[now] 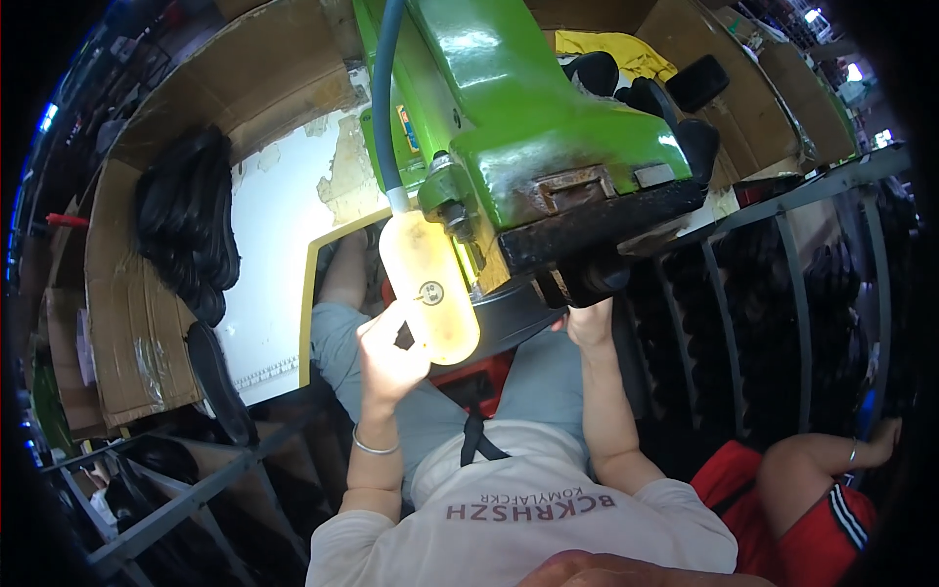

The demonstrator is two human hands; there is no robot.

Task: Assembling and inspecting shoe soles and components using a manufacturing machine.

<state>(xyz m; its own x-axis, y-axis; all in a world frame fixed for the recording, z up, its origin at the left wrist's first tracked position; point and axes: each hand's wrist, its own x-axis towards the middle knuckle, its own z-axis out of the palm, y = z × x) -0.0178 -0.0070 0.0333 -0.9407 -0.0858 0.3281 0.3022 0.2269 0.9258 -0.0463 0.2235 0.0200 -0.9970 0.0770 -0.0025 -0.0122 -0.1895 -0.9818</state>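
Note:
A black curved piece (518,318), which looks like a shoe sole, lies under the head of a green machine (548,147). My right hand (590,323) grips its right end, with the fingers partly hidden beneath the dark machine parts. My left hand (391,347) is closed beside a glowing oval lamp (430,289). The lamp covers its fingertips and whatever they hold. From the lamp a grey flexible neck (384,98) runs up along the machine.
Black soles (186,215) are piled on a white tabletop (274,225) inside a cardboard surround (137,323). More black pieces (646,98) lie at the back right. Metal racks (714,323) stand on both sides. Another person's arm (812,460) rests at the lower right.

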